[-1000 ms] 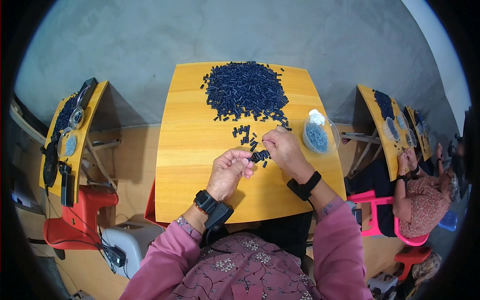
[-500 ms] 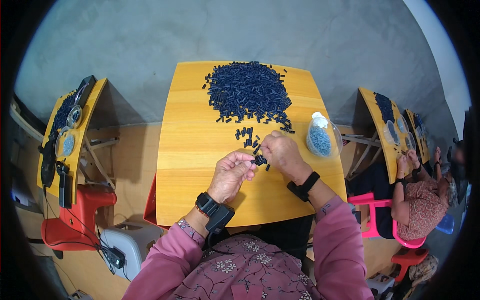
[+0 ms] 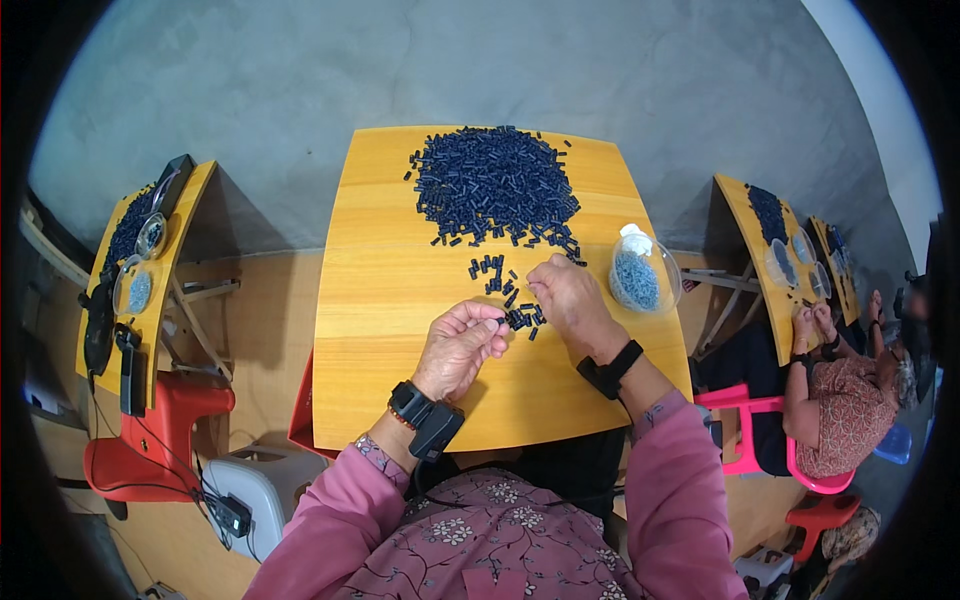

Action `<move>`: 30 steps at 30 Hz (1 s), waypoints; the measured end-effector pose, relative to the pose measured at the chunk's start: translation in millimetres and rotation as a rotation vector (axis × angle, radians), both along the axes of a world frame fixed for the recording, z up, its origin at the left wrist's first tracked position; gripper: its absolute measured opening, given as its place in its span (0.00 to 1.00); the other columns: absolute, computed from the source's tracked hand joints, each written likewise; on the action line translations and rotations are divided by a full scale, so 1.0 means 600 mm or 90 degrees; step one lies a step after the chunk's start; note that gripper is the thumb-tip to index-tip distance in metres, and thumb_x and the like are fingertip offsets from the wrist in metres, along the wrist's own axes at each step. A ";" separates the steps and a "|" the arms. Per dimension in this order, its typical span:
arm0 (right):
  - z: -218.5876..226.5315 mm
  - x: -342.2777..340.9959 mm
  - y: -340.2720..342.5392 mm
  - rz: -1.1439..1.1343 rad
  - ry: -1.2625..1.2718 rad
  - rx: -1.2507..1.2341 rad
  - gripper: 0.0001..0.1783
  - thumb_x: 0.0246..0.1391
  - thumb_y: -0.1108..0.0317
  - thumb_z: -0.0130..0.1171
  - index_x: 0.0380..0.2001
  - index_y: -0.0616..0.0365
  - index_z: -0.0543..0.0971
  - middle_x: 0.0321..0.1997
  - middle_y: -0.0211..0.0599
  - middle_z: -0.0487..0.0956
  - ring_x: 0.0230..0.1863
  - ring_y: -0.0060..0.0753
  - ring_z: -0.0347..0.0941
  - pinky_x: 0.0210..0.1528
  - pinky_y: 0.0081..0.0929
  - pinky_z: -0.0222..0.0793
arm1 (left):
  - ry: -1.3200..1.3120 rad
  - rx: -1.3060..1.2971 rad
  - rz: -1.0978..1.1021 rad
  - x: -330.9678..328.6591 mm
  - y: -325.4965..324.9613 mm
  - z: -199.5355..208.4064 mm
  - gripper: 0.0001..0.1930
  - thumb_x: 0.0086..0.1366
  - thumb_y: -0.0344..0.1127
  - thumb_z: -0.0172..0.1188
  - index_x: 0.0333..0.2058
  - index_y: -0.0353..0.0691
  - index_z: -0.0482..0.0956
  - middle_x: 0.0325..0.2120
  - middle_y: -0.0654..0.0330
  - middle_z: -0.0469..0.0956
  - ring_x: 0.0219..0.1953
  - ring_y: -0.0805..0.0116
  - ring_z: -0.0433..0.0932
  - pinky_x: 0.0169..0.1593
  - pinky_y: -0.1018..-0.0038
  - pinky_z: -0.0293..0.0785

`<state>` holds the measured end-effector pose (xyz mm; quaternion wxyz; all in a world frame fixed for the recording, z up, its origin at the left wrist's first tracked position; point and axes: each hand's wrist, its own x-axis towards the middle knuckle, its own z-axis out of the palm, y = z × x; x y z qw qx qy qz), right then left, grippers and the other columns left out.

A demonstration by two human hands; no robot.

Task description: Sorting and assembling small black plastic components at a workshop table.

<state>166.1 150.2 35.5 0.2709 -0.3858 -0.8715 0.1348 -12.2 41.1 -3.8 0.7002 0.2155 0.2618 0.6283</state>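
Observation:
My left hand (image 3: 457,347) is closed in a pinch on a small black plastic piece that shows at the fingertips. My right hand (image 3: 570,302) is bent over, thumb and fingers pressed together; whatever is in them is too small to make out. Between and beneath the fingertips lies a small cluster of black plastic pieces (image 3: 526,318). A second loose group of short dark tubes (image 3: 487,266) lies just beyond. Farther back rises a large heap of the same dark pieces (image 3: 495,185). To the right of my right hand stands a clear tub of small blue-grey parts (image 3: 636,281).
Everything rests on a yellow wooden table (image 3: 380,300) by a grey wall. Something white (image 3: 635,240) sits at the tub's far rim. Similar tables flank it; a red stool (image 3: 165,440) stands left. A person (image 3: 845,400) works at the right-hand table.
My right hand has drawn slightly away from my left, toward the far side, so the gap between their fingertips is wider. My left hand keeps its pinch in nearly the same place.

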 end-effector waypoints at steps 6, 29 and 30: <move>0.001 -0.007 0.001 0.002 -0.037 -0.023 0.04 0.51 0.69 0.59 0.28 0.56 0.80 0.30 0.43 0.75 0.34 0.51 0.74 0.36 0.44 0.70 | 0.001 -0.003 0.004 0.000 -0.001 -0.001 0.06 0.66 0.24 0.56 0.41 0.33 0.76 0.33 0.54 0.80 0.29 0.71 0.79 0.35 0.77 0.77; 0.053 -0.002 -0.094 0.034 0.284 -0.431 0.03 0.60 0.75 0.56 0.33 0.62 0.73 0.30 0.28 0.76 0.30 0.16 0.75 0.33 0.16 0.73 | -0.007 0.017 0.008 -0.001 -0.002 0.007 0.08 0.68 0.26 0.54 0.44 0.33 0.76 0.33 0.58 0.79 0.29 0.74 0.76 0.35 0.79 0.75; 0.049 0.002 -0.101 0.033 0.304 -0.452 0.02 0.59 0.75 0.57 0.34 0.62 0.74 0.30 0.26 0.76 0.30 0.16 0.75 0.33 0.17 0.73 | -0.008 0.012 0.012 0.001 -0.002 0.012 0.08 0.68 0.26 0.54 0.44 0.32 0.76 0.32 0.58 0.79 0.28 0.74 0.75 0.35 0.79 0.75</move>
